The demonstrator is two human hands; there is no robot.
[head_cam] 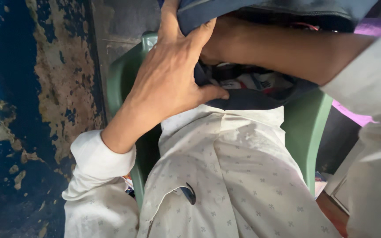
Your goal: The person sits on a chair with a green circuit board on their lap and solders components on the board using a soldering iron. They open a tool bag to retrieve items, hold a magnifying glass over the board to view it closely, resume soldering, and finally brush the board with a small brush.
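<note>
My left hand [170,72] pinches the dark blue bag [243,99] rim, thumb against fingers, holding its mouth open on the green chair [305,128]. My right hand is sunk inside the bag; its grip cannot be told. A white shirt [234,176] lies just below the bag.

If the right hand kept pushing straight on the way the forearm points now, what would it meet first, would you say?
The right hand is already inside the dark blue bag and mostly hidden. Going on, it would probably meet the folded printed items packed inside, though depth is unclear.
</note>
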